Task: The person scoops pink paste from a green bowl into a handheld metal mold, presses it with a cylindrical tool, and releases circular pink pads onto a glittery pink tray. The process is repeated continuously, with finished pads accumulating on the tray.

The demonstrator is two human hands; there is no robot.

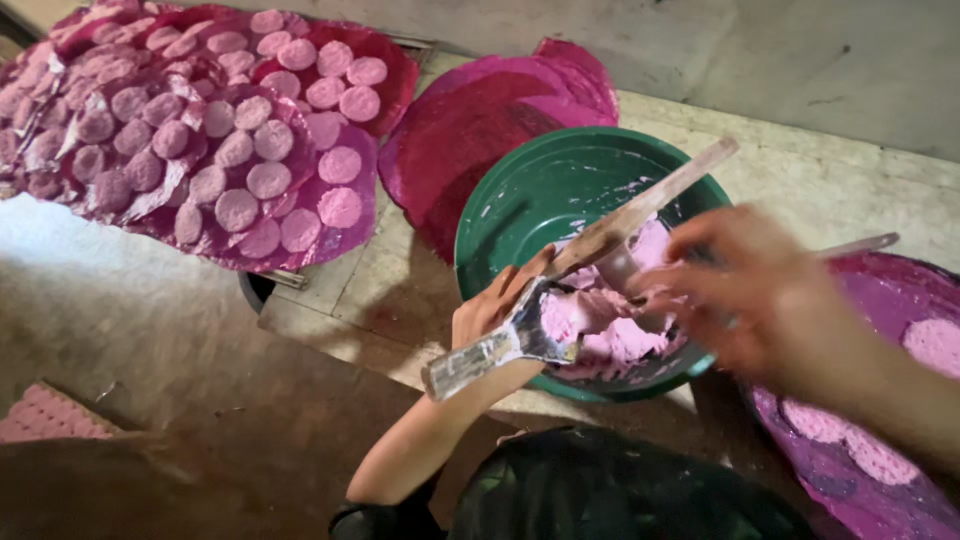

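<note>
Left hand [492, 305] clamped on a paste-caked scraper [515, 340], blade angled over the bowl [520, 195], likely so drips fall inside. Right hand [745, 290] blurred above the pink paste [610, 330], pinching at it; grip impossible to tell. One long stick [650, 200] propped across the rim. Farther left on the tabletop [370, 290], dozens of pink discs [235, 150] spread on magenta sheets [470, 130], too many to count.
</note>
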